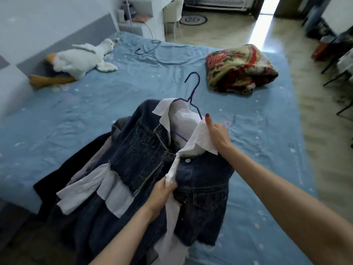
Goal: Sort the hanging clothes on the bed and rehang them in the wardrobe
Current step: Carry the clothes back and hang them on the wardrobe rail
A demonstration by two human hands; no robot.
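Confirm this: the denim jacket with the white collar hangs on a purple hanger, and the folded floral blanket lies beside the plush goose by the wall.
Wrong on the blanket. In the head view the floral blanket lies at the bed's far right side, well apart from the plush goose. The denim jacket is on a purple hanger.

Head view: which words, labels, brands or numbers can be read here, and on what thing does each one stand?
"HD": on the round floor mat, blurred, so uncertain.
Small dark marks on the blue bedsheet near the right hand: too blurred to read.
Denim jacket: no readable label.
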